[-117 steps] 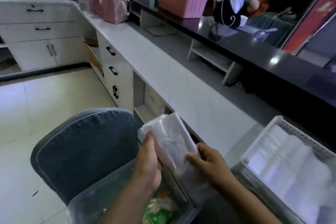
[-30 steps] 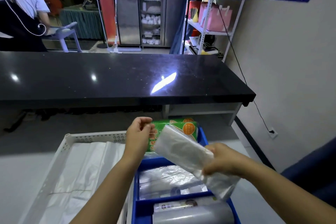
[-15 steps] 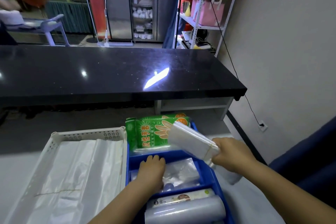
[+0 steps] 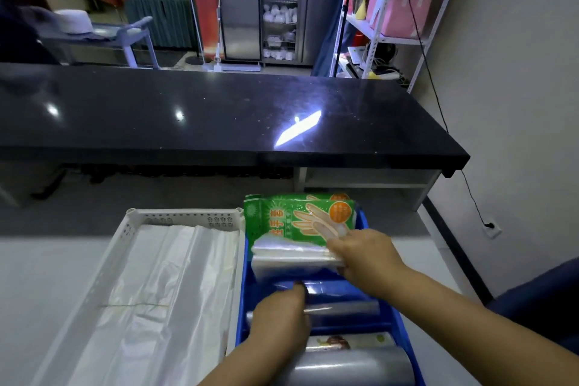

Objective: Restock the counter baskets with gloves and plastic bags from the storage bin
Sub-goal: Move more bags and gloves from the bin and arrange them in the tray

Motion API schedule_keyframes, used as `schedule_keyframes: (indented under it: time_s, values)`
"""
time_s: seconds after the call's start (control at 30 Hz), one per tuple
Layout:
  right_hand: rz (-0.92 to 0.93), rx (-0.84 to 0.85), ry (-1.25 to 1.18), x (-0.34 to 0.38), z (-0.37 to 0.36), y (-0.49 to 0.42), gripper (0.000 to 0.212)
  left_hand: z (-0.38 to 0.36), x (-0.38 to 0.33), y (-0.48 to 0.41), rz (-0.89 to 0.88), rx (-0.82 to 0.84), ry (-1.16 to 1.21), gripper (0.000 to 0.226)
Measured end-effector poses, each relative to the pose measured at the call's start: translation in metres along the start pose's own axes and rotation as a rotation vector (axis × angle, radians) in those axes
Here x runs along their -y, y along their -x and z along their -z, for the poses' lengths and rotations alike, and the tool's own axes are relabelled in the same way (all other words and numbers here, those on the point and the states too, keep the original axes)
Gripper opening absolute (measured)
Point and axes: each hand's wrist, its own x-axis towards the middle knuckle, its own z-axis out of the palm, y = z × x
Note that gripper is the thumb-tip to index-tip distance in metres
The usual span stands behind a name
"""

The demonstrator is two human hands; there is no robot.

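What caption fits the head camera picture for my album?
Right hand holds a clear bag stack over the blue basket; left hand touches the plastic below.

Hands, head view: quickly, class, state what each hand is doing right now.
Left hand: on the clear bags in the blue basket; grip cannot be told.
Right hand: holding the clear bag stack.

We have one view only, worn on the head. It looks forward and down, from close above the blue basket (image 4: 242,301), which sits low and centre. Beyond the basket the black counter (image 4: 219,116) crosses the picture. Further beyond, to the right, stands a shelf rack (image 4: 391,25).
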Motion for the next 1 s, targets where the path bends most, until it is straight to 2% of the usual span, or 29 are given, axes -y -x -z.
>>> schedule_keyframes:
  time_s: [0.07,0.17,0.3,0.37,0.47,0.67,0.83,0.93,1.0]
  values:
    - [0.011,0.148,-0.076,0.005,-0.009,-0.004,0.025,0.000,-0.001,0.008,-0.023,-0.021,-0.039,0.024]
    - [0.015,0.377,-0.174,0.007,-0.020,-0.010,0.019,-0.001,-0.001,0.013,-0.085,-0.016,-0.124,0.027]
    - [0.001,0.661,-0.361,0.008,-0.037,-0.018,0.021,-0.001,-0.002,0.013,-0.102,0.006,-0.183,0.023]
    - [-0.019,0.714,-0.410,0.008,-0.043,-0.021,0.023,0.001,-0.003,0.014,-0.096,-0.002,-0.208,0.022]
    - [-0.020,0.658,-0.361,0.008,-0.045,-0.024,0.026,0.002,-0.003,0.013,-0.078,-0.011,-0.242,0.019]
    - [0.070,0.386,-0.206,0.011,-0.050,-0.018,0.027,0.010,0.002,0.005,0.013,-0.045,-0.202,0.019]
    - [0.080,0.230,-0.117,0.009,-0.052,-0.014,0.034,0.015,0.001,-0.001,0.003,-0.051,-0.291,0.021]
    - [0.051,0.161,-0.141,0.004,-0.052,-0.006,0.028,0.015,0.002,-0.003,0.005,-0.050,-0.306,0.022]
    - [0.031,0.203,-0.251,0.000,-0.056,0.000,0.028,0.013,0.003,-0.003,-0.007,-0.057,-0.315,0.022]
